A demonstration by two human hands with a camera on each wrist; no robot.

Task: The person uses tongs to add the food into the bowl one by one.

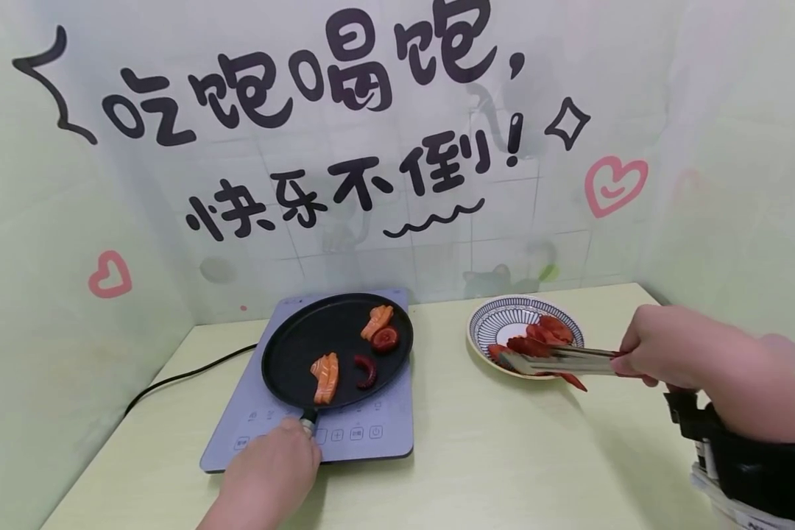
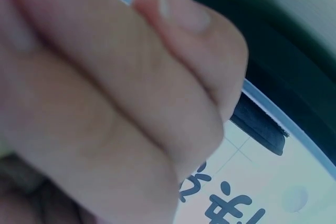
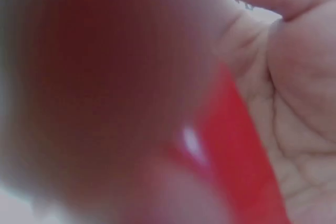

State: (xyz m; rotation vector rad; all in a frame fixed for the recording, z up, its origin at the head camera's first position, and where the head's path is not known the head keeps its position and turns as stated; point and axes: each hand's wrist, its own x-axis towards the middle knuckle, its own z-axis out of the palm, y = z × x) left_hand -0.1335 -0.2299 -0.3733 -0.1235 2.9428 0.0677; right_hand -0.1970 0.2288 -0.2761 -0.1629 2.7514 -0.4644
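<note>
My left hand (image 1: 271, 464) grips the handle (image 1: 310, 418) of a round black frying pan (image 1: 294, 353), and its curled fingers (image 2: 147, 77) fill much of the left wrist view. In the pan lie two orange salmon pieces (image 1: 326, 379), a round dark-red slice (image 1: 385, 339) and a curled red tentacle (image 1: 365, 372). On the right, my right hand (image 1: 669, 350) holds metal tongs (image 1: 579, 363), whose red handle (image 3: 236, 156) shows blurred in the right wrist view. The tong tips are among red food pieces (image 1: 553, 330) on a patterned plate (image 1: 483, 316).
The pan sits on a pale purple induction cooktop (image 1: 394, 434) with touch buttons along its front. A black cable (image 1: 192, 374) runs left from it over the light table (image 1: 477, 449). Behind stands a wall (image 1: 424, 258) with black lettering.
</note>
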